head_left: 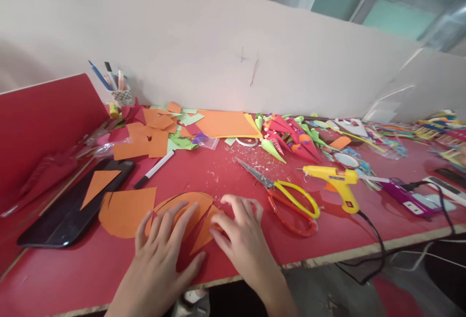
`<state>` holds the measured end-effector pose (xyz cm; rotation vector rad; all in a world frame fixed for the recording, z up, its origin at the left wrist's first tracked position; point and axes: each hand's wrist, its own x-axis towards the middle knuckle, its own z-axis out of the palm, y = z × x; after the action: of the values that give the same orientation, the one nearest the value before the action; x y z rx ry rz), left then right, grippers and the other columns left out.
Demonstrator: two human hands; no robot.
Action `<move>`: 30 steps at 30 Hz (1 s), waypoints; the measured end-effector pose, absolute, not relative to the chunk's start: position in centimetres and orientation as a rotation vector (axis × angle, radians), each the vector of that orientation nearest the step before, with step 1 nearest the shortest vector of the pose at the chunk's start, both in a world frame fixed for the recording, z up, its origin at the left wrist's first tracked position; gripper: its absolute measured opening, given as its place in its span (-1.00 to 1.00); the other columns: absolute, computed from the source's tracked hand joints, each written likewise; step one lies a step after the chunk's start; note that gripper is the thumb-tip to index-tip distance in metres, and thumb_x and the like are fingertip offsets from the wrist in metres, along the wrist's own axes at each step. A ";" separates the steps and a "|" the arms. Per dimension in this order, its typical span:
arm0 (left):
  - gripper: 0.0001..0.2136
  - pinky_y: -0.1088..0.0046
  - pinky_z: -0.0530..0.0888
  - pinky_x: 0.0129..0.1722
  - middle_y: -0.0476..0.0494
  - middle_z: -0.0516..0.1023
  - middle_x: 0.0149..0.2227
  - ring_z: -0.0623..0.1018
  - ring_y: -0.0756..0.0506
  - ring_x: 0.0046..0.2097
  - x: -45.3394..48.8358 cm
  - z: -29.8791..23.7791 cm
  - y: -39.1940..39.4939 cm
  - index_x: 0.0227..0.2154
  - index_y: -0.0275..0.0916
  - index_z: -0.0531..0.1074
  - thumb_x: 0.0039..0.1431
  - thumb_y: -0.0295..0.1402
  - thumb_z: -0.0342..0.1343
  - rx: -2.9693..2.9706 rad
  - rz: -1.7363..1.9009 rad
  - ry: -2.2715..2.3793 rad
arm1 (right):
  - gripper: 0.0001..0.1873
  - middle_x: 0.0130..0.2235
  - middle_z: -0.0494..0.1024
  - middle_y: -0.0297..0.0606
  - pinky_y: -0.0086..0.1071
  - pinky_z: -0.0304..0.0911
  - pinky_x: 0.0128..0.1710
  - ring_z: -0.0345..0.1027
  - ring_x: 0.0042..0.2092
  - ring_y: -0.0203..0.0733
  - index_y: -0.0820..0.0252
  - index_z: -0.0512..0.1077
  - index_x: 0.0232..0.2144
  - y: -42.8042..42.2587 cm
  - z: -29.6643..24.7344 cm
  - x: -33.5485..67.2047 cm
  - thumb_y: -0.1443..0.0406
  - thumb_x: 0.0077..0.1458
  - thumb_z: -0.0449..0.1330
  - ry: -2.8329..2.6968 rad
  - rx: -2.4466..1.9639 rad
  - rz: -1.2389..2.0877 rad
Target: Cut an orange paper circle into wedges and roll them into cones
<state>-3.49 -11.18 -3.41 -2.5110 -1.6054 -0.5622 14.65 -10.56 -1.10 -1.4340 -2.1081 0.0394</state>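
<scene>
My left hand (163, 246) lies flat with fingers spread on a curved orange paper piece (192, 205) on the red table (91, 278). My right hand (242, 232) rests beside it, fingers bent, its fingertips pressing a small orange paper triangle (204, 234). A larger orange cut-out (125, 210) lies just left of my left hand. Scissors with yellow and red handles (287, 200) lie open a little to the right of my right hand.
A yellow glue gun (340, 181) with a black cord stands at right. A dark tablet (73, 205) with an orange triangle on it lies at left, a marker (155, 169) beside it. Paper scraps, coloured cones (287, 140) and a pen cup (122, 94) line the back wall.
</scene>
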 end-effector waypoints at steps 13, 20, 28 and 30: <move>-0.71 0.25 0.25 -0.16 -0.08 0.45 -0.12 0.43 -0.14 -0.17 -4.0 -2.6 -11.8 -0.09 -0.03 0.34 0.08 -0.31 0.01 -2.545 -0.662 -1.392 | -0.79 -0.16 0.45 -0.38 -0.20 -0.14 0.07 0.29 -0.12 -0.30 -0.01 0.35 -0.16 -13.0 -1.0 15.9 0.28 0.14 0.04 -2.313 -1.362 0.077; -0.78 0.30 0.31 -0.25 -0.05 0.49 -0.15 0.43 -0.12 -0.21 -4.1 -1.8 -12.1 -0.17 -0.03 0.41 0.11 -0.32 0.00 -2.657 -0.546 -1.234 | -0.75 -0.17 0.45 -0.35 -0.14 -0.17 0.05 0.30 -0.15 -0.29 -0.07 0.34 -0.13 -12.8 -0.8 15.7 0.31 0.15 0.02 -2.296 -1.348 0.187; -0.86 0.37 0.31 -0.31 -0.02 0.51 -0.27 0.44 -0.07 -0.27 -4.4 -1.8 -12.4 -0.30 -0.12 0.44 0.08 -0.41 0.03 -2.668 -0.697 -1.237 | -0.77 -0.22 0.44 -0.37 -0.16 -0.11 0.03 0.29 -0.15 -0.29 -0.07 0.37 -0.16 -12.7 -0.5 15.7 0.32 0.13 0.05 -2.317 -1.356 0.191; -0.89 0.37 0.29 -0.31 -0.01 0.51 -0.29 0.44 -0.07 -0.28 -4.6 -1.8 -12.6 -0.38 -0.12 0.45 0.06 -0.42 0.04 -2.650 -0.735 -1.259 | -0.76 -0.22 0.44 -0.39 -0.17 -0.09 0.03 0.29 -0.15 -0.29 -0.08 0.37 -0.17 -12.7 -0.5 15.7 0.32 0.12 0.05 -2.332 -1.367 0.171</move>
<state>-4.63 -12.57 -1.82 -2.6503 -1.2586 -0.7348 15.68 -12.70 -0.52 -1.3671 -2.3325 0.1707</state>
